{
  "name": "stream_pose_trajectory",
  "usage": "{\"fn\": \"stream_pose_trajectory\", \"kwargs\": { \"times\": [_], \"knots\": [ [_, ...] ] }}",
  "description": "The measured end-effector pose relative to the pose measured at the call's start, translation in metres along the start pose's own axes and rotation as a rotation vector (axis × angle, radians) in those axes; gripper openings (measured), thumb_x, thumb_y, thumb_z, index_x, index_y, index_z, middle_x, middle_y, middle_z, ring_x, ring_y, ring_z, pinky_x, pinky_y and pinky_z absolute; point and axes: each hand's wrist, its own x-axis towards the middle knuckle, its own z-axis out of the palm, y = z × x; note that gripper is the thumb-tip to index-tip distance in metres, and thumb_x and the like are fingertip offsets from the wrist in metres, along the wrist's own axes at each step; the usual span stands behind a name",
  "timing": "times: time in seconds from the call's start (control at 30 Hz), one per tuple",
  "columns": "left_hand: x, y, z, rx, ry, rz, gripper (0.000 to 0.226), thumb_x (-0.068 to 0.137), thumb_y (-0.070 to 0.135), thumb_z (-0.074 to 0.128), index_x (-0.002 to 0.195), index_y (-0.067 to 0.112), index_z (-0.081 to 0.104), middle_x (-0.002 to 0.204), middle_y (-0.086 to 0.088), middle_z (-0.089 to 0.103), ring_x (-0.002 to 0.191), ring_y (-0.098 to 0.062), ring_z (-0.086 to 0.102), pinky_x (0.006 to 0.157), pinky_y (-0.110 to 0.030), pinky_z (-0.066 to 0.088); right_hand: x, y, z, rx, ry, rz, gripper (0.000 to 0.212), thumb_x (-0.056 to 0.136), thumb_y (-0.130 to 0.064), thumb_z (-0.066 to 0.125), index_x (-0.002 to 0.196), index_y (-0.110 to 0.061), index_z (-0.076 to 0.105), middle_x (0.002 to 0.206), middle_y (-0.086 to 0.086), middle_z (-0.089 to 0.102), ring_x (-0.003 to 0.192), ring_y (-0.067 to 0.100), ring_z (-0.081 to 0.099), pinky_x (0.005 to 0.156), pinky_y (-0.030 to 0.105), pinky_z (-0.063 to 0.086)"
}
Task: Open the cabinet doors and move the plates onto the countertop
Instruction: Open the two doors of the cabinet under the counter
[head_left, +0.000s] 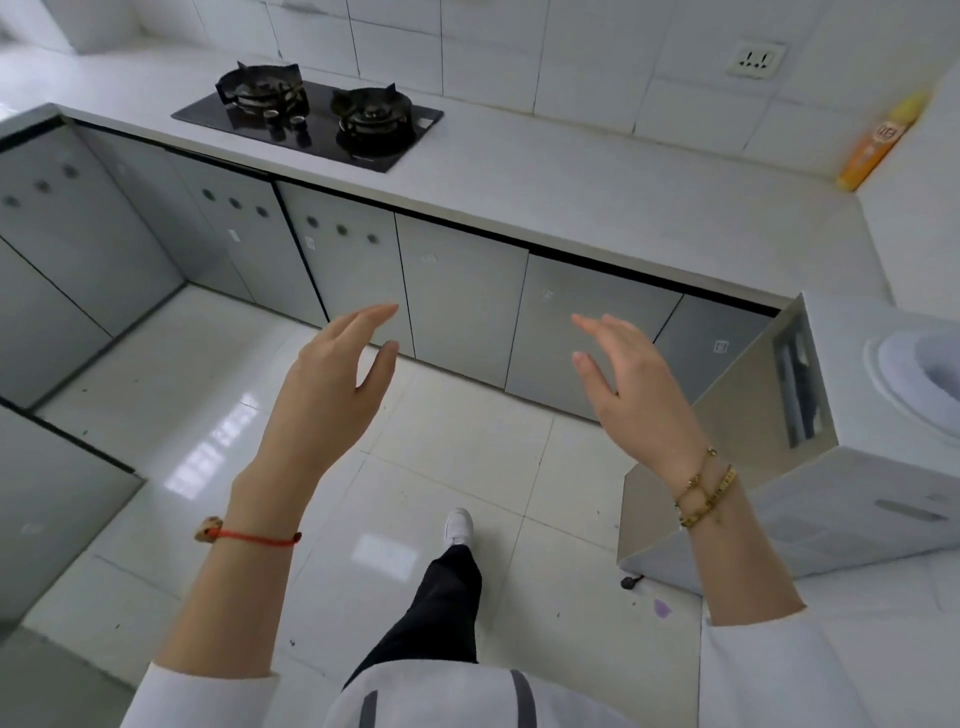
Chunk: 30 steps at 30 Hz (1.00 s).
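A row of grey cabinet doors (462, 296) runs under the white countertop (545, 176), and all the doors are closed. No plates are visible. My left hand (332, 384) is raised in front of the doors, fingers apart, holding nothing. My right hand (628, 384) is held up at the same height, also empty with fingers spread. Both hands hover short of the doors, apart from them. The door (587, 332) behind my right hand is shut too.
A black two-burner gas hob (311, 117) is set into the countertop at the back left. An orange-and-yellow bottle (878, 143) stands at the right wall. A white washing machine (852, 431) stands at the right. More grey cabinets (62, 249) line the left side. My foot (458, 526) is on the tiled floor.
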Motion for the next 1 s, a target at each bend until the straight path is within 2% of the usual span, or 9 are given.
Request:
{"fn": "stream_pose_trajectory", "kwargs": {
  "times": [0.1,0.23,0.33,0.43,0.53,1.0],
  "knots": [
    [0.062,-0.016,0.012,-0.015,0.007,0.011,0.039,0.099,0.028,0.048,0.136,0.019,0.052,0.134,0.001,0.058,0.124,-0.017,0.055,0.103,-0.031,0.043,0.063,0.010,0.005,0.010,-0.004,0.008,0.044,0.102,-0.030,0.039,0.144,-0.017,0.041,0.147,0.000,0.043,0.142,0.012,0.027,0.113,0.021,0.016],
    [0.149,-0.033,0.023,-0.013,-0.009,0.028,0.039,0.099,0.029,0.047,0.137,0.022,0.050,0.134,0.004,0.057,0.123,-0.013,0.054,0.098,-0.023,0.042,0.148,0.020,0.003,0.035,0.021,0.024,0.043,0.102,-0.029,0.040,0.143,-0.019,0.041,0.147,-0.001,0.042,0.142,0.011,0.026,0.113,0.022,0.019],
    [0.203,-0.039,0.032,-0.017,-0.027,0.052,0.040,0.100,0.029,0.046,0.138,0.021,0.049,0.137,0.004,0.056,0.127,-0.013,0.052,0.105,-0.031,0.043,0.199,0.026,0.004,0.022,0.037,0.027,0.042,0.102,-0.028,0.040,0.142,-0.018,0.042,0.145,-0.001,0.044,0.140,0.012,0.029,0.111,0.017,0.017],
    [0.244,-0.045,0.042,-0.026,-0.044,0.065,0.039,0.100,0.029,0.046,0.138,0.020,0.049,0.137,0.004,0.055,0.127,-0.013,0.051,0.106,-0.029,0.041,0.235,0.036,0.007,0.015,0.034,0.046,0.042,0.102,-0.029,0.040,0.142,-0.018,0.042,0.146,-0.001,0.043,0.141,0.011,0.027,0.110,0.015,0.013],
    [0.275,-0.051,0.050,-0.009,-0.068,0.068,0.039,0.100,0.029,0.046,0.138,0.019,0.049,0.136,0.003,0.056,0.126,-0.014,0.052,0.104,-0.025,0.039,0.261,0.046,0.011,0.028,0.023,0.063,0.041,0.102,-0.028,0.040,0.142,-0.019,0.042,0.146,-0.002,0.043,0.142,0.011,0.025,0.111,0.017,0.013],
    [0.359,-0.064,0.102,0.009,-0.100,-0.026,0.040,0.100,0.029,0.045,0.139,0.019,0.049,0.137,0.003,0.055,0.129,-0.014,0.050,0.106,-0.023,0.036,0.362,0.101,0.021,0.035,-0.048,0.038,0.041,0.102,-0.026,0.041,0.141,-0.015,0.043,0.144,0.001,0.047,0.141,0.015,0.029,0.114,0.022,0.019]
  ]
}}
